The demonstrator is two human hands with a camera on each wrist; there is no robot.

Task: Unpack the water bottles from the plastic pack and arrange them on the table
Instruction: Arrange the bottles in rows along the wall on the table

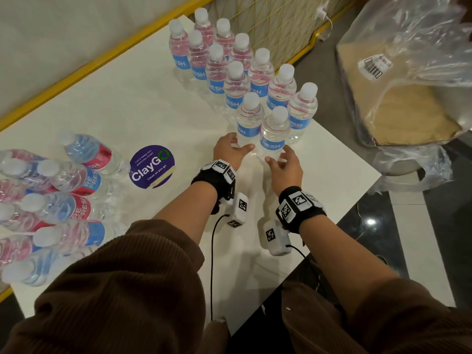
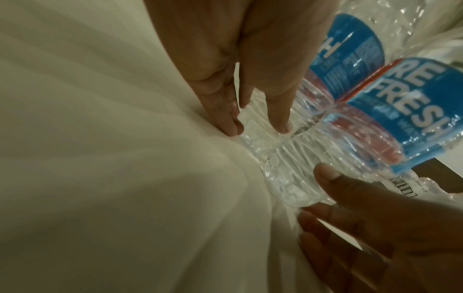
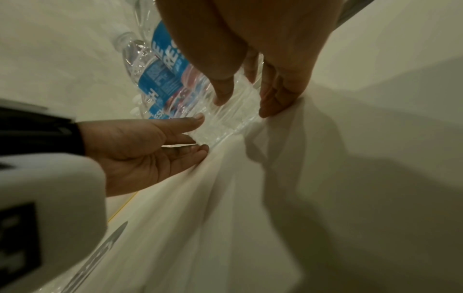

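Head view: nearest bottle (image 1: 272, 135) upright between loose left grip (image 1: 228, 150) and right grip (image 1: 286, 169).

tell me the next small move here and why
Probably draw both hands back and reach for a lying bottle. The left hand and right hand sit open at the two nearest upright bottles, which already stand, while more lie at the table's left.

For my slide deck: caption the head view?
Both hands steady the nearest upright bottles on the white table.
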